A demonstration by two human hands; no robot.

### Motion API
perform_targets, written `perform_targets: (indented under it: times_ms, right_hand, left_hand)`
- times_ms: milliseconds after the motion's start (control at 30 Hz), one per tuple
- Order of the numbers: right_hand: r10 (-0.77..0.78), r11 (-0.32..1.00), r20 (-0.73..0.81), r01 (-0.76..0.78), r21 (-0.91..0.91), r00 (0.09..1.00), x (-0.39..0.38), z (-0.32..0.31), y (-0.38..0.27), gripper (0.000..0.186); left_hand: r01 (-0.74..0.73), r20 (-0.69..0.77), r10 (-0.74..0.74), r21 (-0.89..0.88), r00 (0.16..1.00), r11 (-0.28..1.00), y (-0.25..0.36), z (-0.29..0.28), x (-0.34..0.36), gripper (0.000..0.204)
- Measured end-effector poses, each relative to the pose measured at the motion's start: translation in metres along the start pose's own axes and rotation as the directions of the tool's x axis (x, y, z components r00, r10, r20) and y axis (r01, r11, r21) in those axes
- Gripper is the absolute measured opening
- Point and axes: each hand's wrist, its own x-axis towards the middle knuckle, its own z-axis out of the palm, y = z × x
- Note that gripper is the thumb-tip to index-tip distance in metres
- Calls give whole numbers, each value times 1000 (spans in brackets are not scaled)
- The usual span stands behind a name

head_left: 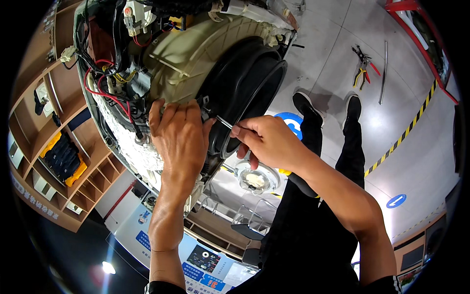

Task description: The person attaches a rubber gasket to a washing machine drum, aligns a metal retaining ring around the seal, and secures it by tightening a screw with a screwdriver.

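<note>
Reaching in from the near right, the right hand (268,139) clamps its fingers on a slim metal rod (224,122) by the black rubber seal (232,78); leftward, the left hand (180,136) arches palm-down, fingers curled, whether gripping I can't tell.

We take this to be an appliance-repair workshop. At eleven o'clock stands an opened machine (196,41), its pale tub, black rubber seal and red wiring laid bare. The grey tiled floor (325,29) serves as a work area: pliers (363,66) and a thin metal rod (384,73) lie on it at two o'clock, yellow-and-black hazard tape (399,142) crosses it at three, and a round blue marker (396,201) sits nearer four. At nine we see wooden shelving (90,208) with folded dark and yellow clothing (63,159). Chairs (247,231) at six and blue-and-white printed panels (142,237) at seven suggest a training room too — though we cannot be sure.
</note>
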Motion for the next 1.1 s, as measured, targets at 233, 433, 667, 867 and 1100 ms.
perform_targets:
  times_ms: [233, 433, 667, 867, 1100]
  right_hand:
    - [-128, 988, -125, 116, -99, 984, 1, 11, 3, 25]
    - [32, 993, -7, -31, 117, 999, 8, 7, 0, 21]
    - [-68, 996, -123, 75, 55, 990, 9, 11, 2, 21]
    - [-11, 998, -100, 18, 65, 995, 8, 14, -1, 25]
    - [-142, 990, -190, 135, -50, 971, 15, 18, 6, 28]
  left_hand:
    - [4, 20, -4, 14, 1000, 1000, 0, 0, 1, 39]
    - [6, 16, -7, 8, 1000, 1000, 0, 0, 0, 39]
    - [-3, 19, 3, 8, 1000, 1000, 0, -1, 0, 39]
    - [41, 65, -41, 3, 997, 999, 1, -1, -1, 48]
    - [-4, 23, 4, 14, 1000, 1000, 0, 0, -1, 39]
